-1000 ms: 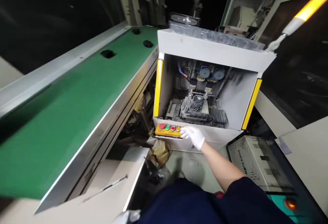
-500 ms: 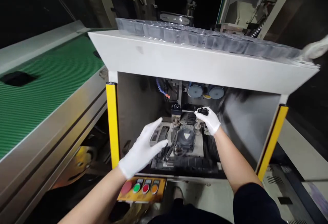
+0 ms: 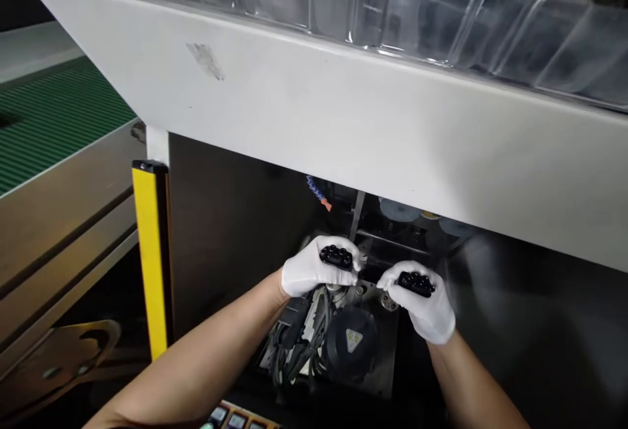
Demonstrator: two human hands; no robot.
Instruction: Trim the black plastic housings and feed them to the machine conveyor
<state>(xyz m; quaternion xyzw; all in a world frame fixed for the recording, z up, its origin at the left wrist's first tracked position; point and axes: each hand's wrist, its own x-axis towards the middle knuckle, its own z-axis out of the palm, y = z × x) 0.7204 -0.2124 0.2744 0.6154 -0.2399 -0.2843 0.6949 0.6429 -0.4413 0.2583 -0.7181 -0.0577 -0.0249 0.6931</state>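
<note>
1. Nearest me, the edge of an orange-yellow control box with small square labels (image 3: 237,420) shows low down.
2. Beyond it sits a round, dark motor housing with a yellow triangular label (image 3: 350,347), cables bundled beside it.
3. My left hand (image 3: 305,271), in a white glove, curls round a small black part with rounded lobes (image 3: 336,256), thumb and fingers closed on it. I can't tell whether it touches a support underneath.
4. My right hand (image 3: 436,314), also gloved, pinches a matching lobed black part (image 3: 416,283) between thumb and fingers.
5. Farther in hang a blue segmented hose with an orange nozzle (image 3: 314,187) and a pale grey disc (image 3: 400,210).
6. Smooth glove fabric could let either part slip or twist; working this close, my knuckles could knock the metal fittings.
7. Half a second earlier my left hand was spread and empty; now it's closed. My right already held its part. My view has moved closer.
</note>
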